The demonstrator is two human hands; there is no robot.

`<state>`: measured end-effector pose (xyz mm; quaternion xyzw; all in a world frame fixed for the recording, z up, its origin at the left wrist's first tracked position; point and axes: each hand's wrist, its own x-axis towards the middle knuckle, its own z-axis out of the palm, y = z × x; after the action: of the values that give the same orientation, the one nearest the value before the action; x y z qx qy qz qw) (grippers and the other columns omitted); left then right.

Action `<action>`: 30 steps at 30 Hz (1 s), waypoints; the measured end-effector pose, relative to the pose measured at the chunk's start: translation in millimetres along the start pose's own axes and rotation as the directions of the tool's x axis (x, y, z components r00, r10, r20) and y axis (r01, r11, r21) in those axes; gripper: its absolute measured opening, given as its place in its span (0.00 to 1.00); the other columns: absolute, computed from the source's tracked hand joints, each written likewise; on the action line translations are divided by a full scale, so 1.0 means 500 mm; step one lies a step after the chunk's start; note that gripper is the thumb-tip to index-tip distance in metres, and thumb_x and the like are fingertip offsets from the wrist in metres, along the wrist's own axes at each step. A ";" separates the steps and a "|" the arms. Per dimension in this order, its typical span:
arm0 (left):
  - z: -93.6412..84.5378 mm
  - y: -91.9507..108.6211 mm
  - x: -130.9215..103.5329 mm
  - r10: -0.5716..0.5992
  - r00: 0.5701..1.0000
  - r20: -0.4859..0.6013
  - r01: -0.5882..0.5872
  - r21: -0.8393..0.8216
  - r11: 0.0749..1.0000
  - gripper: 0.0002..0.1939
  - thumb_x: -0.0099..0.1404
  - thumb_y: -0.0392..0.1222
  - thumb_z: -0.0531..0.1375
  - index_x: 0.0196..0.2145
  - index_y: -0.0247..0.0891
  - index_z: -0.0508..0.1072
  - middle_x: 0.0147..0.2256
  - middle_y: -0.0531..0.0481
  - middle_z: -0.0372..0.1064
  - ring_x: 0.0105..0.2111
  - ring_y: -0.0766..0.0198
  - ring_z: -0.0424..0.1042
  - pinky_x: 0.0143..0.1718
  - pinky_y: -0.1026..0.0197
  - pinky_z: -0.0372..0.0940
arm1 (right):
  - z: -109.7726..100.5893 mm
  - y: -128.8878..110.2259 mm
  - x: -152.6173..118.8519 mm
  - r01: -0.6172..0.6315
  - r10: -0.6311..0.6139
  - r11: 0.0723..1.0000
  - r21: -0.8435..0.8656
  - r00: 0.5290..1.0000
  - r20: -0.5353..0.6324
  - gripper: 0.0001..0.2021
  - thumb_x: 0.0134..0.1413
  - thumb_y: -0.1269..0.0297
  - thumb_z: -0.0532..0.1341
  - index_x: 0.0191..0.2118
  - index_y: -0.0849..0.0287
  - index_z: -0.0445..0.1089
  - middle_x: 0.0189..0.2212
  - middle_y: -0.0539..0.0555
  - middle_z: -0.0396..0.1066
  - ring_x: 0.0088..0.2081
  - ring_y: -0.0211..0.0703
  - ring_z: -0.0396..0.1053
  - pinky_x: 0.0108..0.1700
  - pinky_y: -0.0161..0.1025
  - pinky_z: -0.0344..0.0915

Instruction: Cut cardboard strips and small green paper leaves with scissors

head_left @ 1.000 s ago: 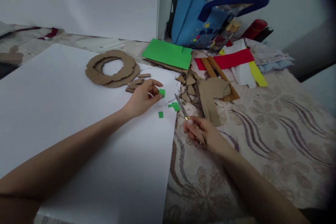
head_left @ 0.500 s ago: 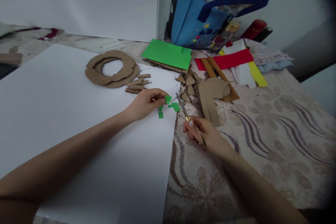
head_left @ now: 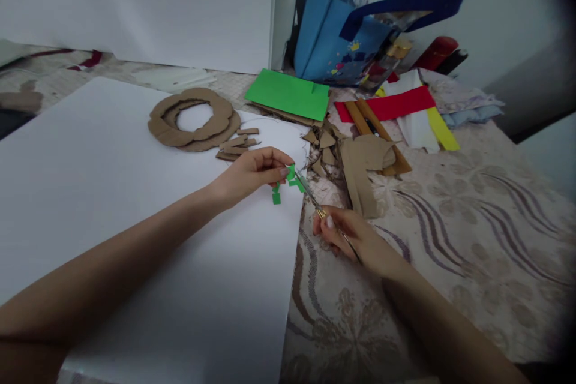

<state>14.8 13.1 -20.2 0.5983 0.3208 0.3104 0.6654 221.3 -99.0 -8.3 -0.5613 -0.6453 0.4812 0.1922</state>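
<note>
At the middle of the frame the left hand [head_left: 252, 173] pinches a small green paper scrap [head_left: 291, 171] in a closed fingertip grip, at the right edge of the white sheet [head_left: 135, 204]. The right hand [head_left: 348, 237] has its grip closed around small scissors [head_left: 310, 195] (blades meeting the scrap). More green bits [head_left: 276, 197] lie just below; a cardboard ring [head_left: 193, 119] sits toward the upper left.

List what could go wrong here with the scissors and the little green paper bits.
The scissors tips sit right at the left hand fingertips pinching a green scrap, so a nick seems possible. The scrap is tiny and might slip from the pinch. Loose green pieces near the white sheet edge could slide off.
</note>
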 end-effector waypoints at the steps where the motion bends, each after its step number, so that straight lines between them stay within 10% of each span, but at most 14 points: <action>1: -0.001 0.000 0.000 0.005 1.000 0.003 -0.005 0.006 1.000 0.11 0.58 0.39 0.62 0.40 0.35 0.72 0.30 0.52 0.68 0.29 0.71 0.66 0.31 0.66 0.62 | 0.000 0.002 -0.001 -0.011 0.011 1.000 0.017 1.000 0.005 0.23 0.58 0.42 0.48 0.30 0.58 0.63 0.19 0.46 0.53 0.22 0.36 0.52 0.23 0.34 0.49; 30: 0.019 -0.002 -0.003 -0.036 0.998 -0.051 0.019 -0.301 0.953 0.15 0.57 0.37 0.64 0.43 0.35 0.70 0.34 0.50 0.70 0.35 0.67 0.73 0.43 0.60 0.67 | 0.008 0.001 -0.003 -0.096 0.080 0.955 0.281 0.994 0.071 0.23 0.57 0.40 0.48 0.31 0.58 0.62 0.18 0.46 0.54 0.20 0.35 0.53 0.24 0.34 0.55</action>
<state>21.3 6.3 -20.2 0.4769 0.2967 0.3628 0.7436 218.6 -102.2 -10.0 -0.5418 -0.5492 0.5932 0.2302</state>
